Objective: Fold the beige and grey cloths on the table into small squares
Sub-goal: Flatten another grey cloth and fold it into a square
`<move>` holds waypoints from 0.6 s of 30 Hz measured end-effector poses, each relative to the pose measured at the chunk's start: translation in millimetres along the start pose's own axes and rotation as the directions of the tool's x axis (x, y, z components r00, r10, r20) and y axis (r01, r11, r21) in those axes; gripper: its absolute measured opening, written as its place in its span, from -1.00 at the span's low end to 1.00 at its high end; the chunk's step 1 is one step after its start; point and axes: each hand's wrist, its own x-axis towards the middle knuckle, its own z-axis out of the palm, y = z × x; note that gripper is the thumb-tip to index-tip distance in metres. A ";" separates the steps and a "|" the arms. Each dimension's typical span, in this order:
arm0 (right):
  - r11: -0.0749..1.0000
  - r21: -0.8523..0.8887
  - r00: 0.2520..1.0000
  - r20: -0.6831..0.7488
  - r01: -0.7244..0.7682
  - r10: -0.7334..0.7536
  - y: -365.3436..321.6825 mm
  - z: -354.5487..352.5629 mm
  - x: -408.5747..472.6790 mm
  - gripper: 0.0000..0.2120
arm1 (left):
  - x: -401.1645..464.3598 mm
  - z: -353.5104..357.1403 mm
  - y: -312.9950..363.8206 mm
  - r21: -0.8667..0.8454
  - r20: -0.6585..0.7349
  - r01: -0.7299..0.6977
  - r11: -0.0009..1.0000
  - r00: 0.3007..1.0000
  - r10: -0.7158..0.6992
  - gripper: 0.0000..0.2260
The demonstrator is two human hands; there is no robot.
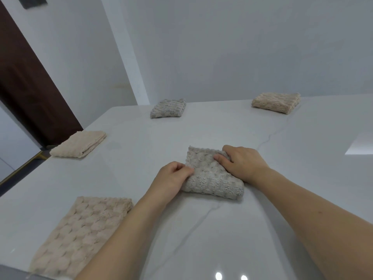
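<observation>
Clearly, your left hand [175, 175] pinched the left edge of the grey cloth [210, 174] with curled fingers and thumb, and your right hand [242, 160] gripped its upper right corner, fingers bent over the folded layer. Both hands had cloth in them; neither lay flat. The grey cloth sat just right of the frame's centre on the white table [282, 199], already doubled over, thick along its lower edge, and roughly square.

By my reading you were on the last fold of this piece, or squaring it up. The next move called for pressing the layers flat and lining the edges so the corner under your right hand did not spring open, then letting go and setting it aside.

Outward from there, a beige cloth [80, 235] lay spread flat at the lower left of the frame, just beside your left forearm, and looked not yet folded; it seemed the likely next piece. Three folded squares rested well apart: a beige one [79, 144] at centre left near the table's edge, a grey one [168, 108] upper centre, and a beige one [276, 102] upper right.

You had no containers in view; every cloth lay directly on the table.
</observation>
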 end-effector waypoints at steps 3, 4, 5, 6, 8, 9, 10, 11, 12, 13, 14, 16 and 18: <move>1.000 0.011 1.000 0.007 -0.004 0.004 0.3 1.3 1.1 -0.59 | -5.7 0.0 4.3 -0.017 0.036 0.029 0.999 0.999 -0.028 -0.60; 1.000 0.013 1.000 0.008 -0.005 0.005 0.4 1.4 1.4 -0.59 | -6.3 -1.2 5.4 -0.061 0.058 0.029 0.998 0.998 -0.025 -0.69; 1.000 0.014 1.000 0.011 -0.008 0.008 0.2 1.3 1.6 -0.59 | -7.9 -3.1 5.3 -0.099 0.075 0.024 0.995 0.997 -0.017 -0.76; 1.000 0.013 1.000 0.014 -0.011 0.011 0.1 1.0 1.8 -0.59 | -10.0 -5.3 4.2 -0.127 0.086 0.008 0.992 0.996 0.003 -0.78; 1.000 0.011 1.000 0.017 -0.017 0.017 0.4 1.2 2.3 -0.59 | -14.7 -7.6 1.7 -0.175 0.090 -0.041 0.984 0.994 0.057 -0.82; 1.000 0.011 1.000 0.018 -0.020 0.020 0.6 1.3 2.4 -0.59 | -16.5 -7.1 -0.4 -0.201 0.076 -0.054 0.978 0.995 0.071 -0.84; 1.000 0.011 1.000 0.018 -0.021 0.021 0.6 1.7 2.7 -0.59 | -17.6 -5.6 -2.3 -0.232 0.048 -0.065 0.971 0.996 0.078 -0.85; 1.000 0.012 1.000 0.019 -0.021 0.021 0.8 1.9 2.8 -0.59 | -18.5 -2.9 -4.1 -0.233 0.008 -0.084 0.969 0.996 0.088 -0.85; 1.000 0.014 1.000 0.020 -0.022 0.022 1.0 1.8 2.9 -0.58 | -17.8 0.5 -7.0 -0.194 -0.032 -0.111 0.975 0.994 0.107 -0.85; 1.000 0.016 1.000 0.019 -0.023 0.023 1.1 2.0 3.1 -0.58 | -18.0 3.7 -9.2 -0.120 -0.053 -0.131 0.984 0.991 0.125 -0.84; 1.000 0.016 1.000 0.015 -0.024 0.024 1.0 2.3 3.2 -0.58 | -18.1 6.2 -11.2 -0.064 -0.055 -0.143 0.988 0.989 0.140 -0.81; 0.999 0.021 0.999 0.001 -0.033 0.033 1.4 2.8 3.5 -0.59 | -17.7 8.1 -12.0 -0.054 -0.065 -0.115 0.992 0.992 0.111 -0.79; 0.999 0.027 0.999 -0.008 -0.042 0.043 1.5 3.2 4.2 -0.59 | -18.0 8.7 -13.4 -0.023 -0.072 -0.090 0.996 0.994 0.088 -0.79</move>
